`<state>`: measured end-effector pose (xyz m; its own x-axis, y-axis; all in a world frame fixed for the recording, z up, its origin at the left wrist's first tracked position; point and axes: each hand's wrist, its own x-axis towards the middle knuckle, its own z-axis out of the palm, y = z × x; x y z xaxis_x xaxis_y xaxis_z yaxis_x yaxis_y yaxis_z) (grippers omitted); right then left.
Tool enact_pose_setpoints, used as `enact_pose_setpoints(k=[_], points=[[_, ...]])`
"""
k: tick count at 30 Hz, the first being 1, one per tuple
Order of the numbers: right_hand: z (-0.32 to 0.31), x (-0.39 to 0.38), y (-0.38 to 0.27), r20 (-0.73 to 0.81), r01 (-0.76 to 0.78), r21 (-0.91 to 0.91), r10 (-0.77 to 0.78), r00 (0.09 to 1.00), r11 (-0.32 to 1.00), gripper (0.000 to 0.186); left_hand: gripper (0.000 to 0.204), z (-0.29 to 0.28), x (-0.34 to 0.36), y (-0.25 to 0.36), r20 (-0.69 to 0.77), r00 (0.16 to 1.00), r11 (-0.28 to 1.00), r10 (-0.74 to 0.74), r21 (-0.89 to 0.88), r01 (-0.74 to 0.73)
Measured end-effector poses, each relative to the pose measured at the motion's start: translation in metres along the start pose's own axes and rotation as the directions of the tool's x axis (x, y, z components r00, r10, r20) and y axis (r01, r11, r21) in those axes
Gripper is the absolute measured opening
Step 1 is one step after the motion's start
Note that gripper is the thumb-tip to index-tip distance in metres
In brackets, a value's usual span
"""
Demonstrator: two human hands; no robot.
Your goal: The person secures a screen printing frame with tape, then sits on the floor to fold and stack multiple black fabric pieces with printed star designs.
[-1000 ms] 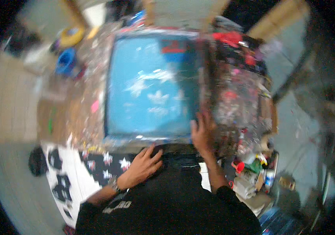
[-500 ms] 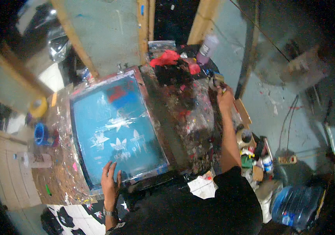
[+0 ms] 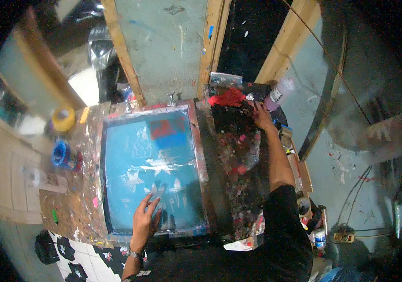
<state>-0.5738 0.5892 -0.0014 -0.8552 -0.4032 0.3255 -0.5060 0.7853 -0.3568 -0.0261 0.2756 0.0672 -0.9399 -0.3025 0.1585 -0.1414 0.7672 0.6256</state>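
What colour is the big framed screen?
The screen is mostly light blue, seen in the head view.

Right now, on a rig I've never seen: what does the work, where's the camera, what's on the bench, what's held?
No machine: just a person's two bare hands, viewed by a head-worn fisheye camera looking down, so straight edges bend. On the paint-stained workbench lies a framed blue printing screen with star shapes on its mesh. To its left are a yellow tape roll and a blue tub; at the far right is a purplish bottle. The left hand appears empty, over the screen's near part; contact is unclear. The right hand is stretched out beside the bottle; whether it grips anything can't be made out.
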Motion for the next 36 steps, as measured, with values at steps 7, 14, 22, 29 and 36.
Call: enact_pose_setpoints(k=[7,14,22,29,36], points=[[0.01,-0.003,0.028,0.037,-0.192,0.252,0.188,0.981,0.949,0.03,0.031,0.007,0.035,-0.002,-0.118,0.992,0.99,-0.043,-0.141,0.026],[-0.143,-0.035,0.024,-0.203,-0.066,0.895,0.536,0.82,0.441,0.026,0.036,0.135,0.155,0.128,0.031,0.929,0.87,0.368,-0.362,-0.333],[-0.265,-0.184,-0.104,-0.116,0.027,0.986,0.573,0.812,0.162,0.048,0.097,0.357,0.291,0.3,-0.066,0.959,0.953,0.277,-0.108,-0.283],[-0.238,-0.292,-0.081,-0.15,0.08,0.989,0.787,0.598,0.127,0.046,0.095,0.345,0.304,0.307,-0.037,0.978,0.915,0.205,-0.346,-0.205],[-0.15,-0.268,-0.117,0.073,-0.03,0.997,0.719,0.691,-0.072,0.046,0.069,0.148,0.203,0.111,0.265,0.894,0.916,0.361,-0.282,-0.286]])
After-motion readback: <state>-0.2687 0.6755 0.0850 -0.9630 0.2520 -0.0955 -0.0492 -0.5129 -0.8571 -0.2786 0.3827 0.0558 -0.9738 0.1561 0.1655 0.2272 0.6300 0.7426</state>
